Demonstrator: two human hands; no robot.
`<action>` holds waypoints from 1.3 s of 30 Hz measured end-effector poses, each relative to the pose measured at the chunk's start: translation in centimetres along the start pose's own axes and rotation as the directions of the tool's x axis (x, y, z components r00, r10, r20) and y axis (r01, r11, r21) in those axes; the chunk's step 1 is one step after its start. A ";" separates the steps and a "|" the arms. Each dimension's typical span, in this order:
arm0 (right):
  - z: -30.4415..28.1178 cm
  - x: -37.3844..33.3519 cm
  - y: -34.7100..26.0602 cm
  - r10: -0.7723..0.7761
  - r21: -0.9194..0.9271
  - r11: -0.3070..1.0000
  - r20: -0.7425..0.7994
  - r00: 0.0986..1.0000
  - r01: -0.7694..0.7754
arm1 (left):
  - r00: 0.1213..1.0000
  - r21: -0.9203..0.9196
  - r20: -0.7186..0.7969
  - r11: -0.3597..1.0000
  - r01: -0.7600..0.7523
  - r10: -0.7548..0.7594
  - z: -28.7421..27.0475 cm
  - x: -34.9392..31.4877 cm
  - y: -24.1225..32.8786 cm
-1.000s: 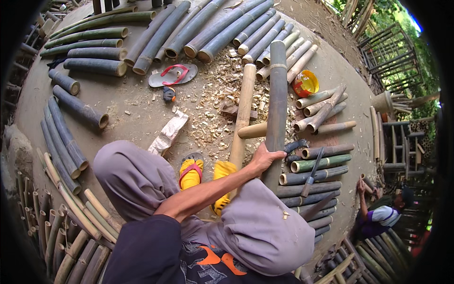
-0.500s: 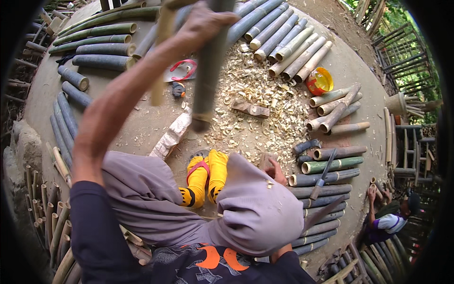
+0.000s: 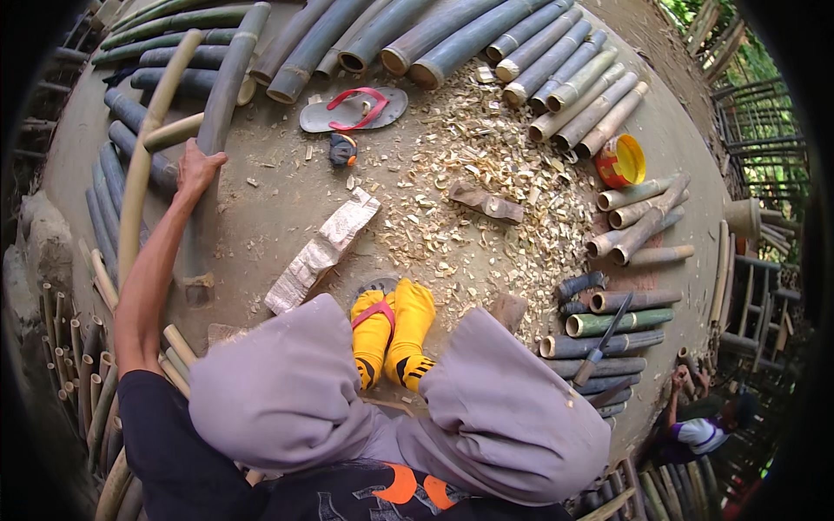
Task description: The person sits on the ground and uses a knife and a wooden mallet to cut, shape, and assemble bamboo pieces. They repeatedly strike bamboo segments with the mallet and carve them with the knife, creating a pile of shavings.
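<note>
My left arm reaches out to the left, and my left hand (image 3: 200, 167) is closed around a dark bamboo pole (image 3: 230, 95). The pole stands at a slant, its lower end close to the ground by my left knee. A paler bamboo pole (image 3: 149, 143) runs alongside it, and a short bamboo crosspiece (image 3: 174, 132) spans the two, apparently joined to both. My right hand is out of sight. Between my knees, my feet wear yellow socks (image 3: 408, 326), one with a red-strapped sandal. A whitish notched wood block (image 3: 326, 247) lies in front of them.
Wood chips (image 3: 486, 165) cover the ground ahead, around a brown wood block (image 3: 486, 201). A loose sandal (image 3: 354, 109) lies beyond. Rows of cut bamboo (image 3: 608, 346) line the right, a knife (image 3: 599, 347) resting on them. Near a yellow-red tub (image 3: 621, 161) lies more bamboo. Another person (image 3: 699, 430) sits far right.
My left hand has swung the joined bamboo poles from the middle out to the left and lowered them. My right hand, earlier by my right knee, has gone out of view.
</note>
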State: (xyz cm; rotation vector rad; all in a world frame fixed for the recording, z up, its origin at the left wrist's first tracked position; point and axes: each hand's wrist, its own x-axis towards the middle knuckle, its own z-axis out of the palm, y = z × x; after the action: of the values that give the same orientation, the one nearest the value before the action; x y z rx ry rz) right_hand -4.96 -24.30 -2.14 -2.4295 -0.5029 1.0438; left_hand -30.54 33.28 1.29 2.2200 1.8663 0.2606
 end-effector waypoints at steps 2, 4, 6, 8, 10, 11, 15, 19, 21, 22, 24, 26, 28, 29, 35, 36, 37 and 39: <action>0.1 0.1 0.0 0.032 -0.032 0.999 0.013 0.999 -0.031 | 0.931 0.174 -0.226 0.952 -0.251 0.287 2.3 -0.4 1.1; 0.0 0.2 -0.1 0.063 -0.057 0.996 0.017 0.998 -0.062 | 0.883 0.028 -0.227 0.909 -0.415 0.410 3.8 0.5 5.1; 0.2 0.5 -0.4 0.076 -0.078 0.994 0.035 0.996 -0.073 | 0.942 -0.193 -0.090 0.922 -0.336 0.324 6.8 3.2 7.0; 0.1 0.7 -0.6 0.081 -0.081 0.994 0.043 0.996 -0.077 | 0.995 -0.442 0.092 0.894 0.076 -0.039 9.3 5.5 8.9; 0.5 0.9 -0.3 0.102 -0.104 0.990 0.065 0.993 -0.095 | 0.838 -0.671 0.414 0.503 0.545 -0.355 12.8 8.3 9.9; 0.5 0.9 -0.2 0.109 -0.109 0.989 0.071 0.992 -0.100 | 0.808 -0.750 0.444 0.333 0.572 -0.387 14.2 9.3 10.0; 0.7 1.2 0.2 0.141 -0.129 0.983 0.099 0.985 -0.128 | 0.724 -0.869 0.445 -0.059 0.491 -0.527 16.7 12.4 10.8; 0.7 1.2 0.7 0.162 -0.146 0.979 0.121 0.979 -0.144 | 0.892 -0.974 0.074 0.160 0.160 -0.445 15.2 12.2 13.2; 0.6 1.3 0.8 0.168 -0.156 0.977 0.130 0.977 -0.147 | 0.920 -0.861 -0.329 0.468 -0.199 -0.215 13.1 9.3 16.8; 0.6 1.4 0.7 0.166 -0.165 0.976 0.139 0.976 -0.142 | 0.864 -0.723 -0.500 0.577 -0.380 -0.057 11.7 7.3 18.4; 0.2 1.9 0.5 0.170 -0.188 0.972 0.157 0.973 -0.139 | 0.728 -0.484 -0.662 0.641 -0.595 0.177 9.4 1.0 23.5; -0.2 3.2 -0.4 0.129 -0.198 0.976 0.197 0.972 -0.089 | 0.676 -0.352 -0.616 0.627 -0.695 0.404 10.3 -4.4 24.9; -0.7 4.9 -0.7 0.024 -0.021 1.000 0.147 0.989 -0.021 | 0.590 -0.245 -0.577 0.569 -0.785 0.565 12.0 -10.4 25.2; -0.3 6.3 -0.3 -0.072 0.229 0.972 0.055 0.996 0.058 | 0.649 -0.314 -0.546 0.588 -0.745 0.530 12.7 -13.4 25.1; -1.5 11.7 -14.6 -0.308 0.721 0.692 0.333 0.891 -0.030 | 0.796 -0.486 -0.409 0.632 -0.603 0.445 11.5 -26.0 18.8; -0.8 12.2 -16.3 -0.323 0.751 0.647 0.430 0.843 -0.135 | 0.788 -0.502 -0.409 0.607 -0.615 0.461 10.9 -27.5 18.8; 1.7 13.2 -16.8 -0.377 0.791 0.587 0.456 0.806 -0.173 | 0.780 -0.474 -0.385 0.619 -0.626 0.493 10.8 -29.0 18.5; 4.9 13.4 -19.4 -0.501 0.812 0.539 0.521 0.691 -0.222 | 0.768 -0.461 -0.346 0.615 -0.639 0.539 10.6 -30.7 17.2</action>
State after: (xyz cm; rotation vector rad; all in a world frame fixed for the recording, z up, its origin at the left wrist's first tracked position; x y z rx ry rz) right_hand -2.86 -0.32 -2.69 -1.0116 -0.3030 1.6573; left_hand -16.68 -0.36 -3.64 2.3192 0.8343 1.0069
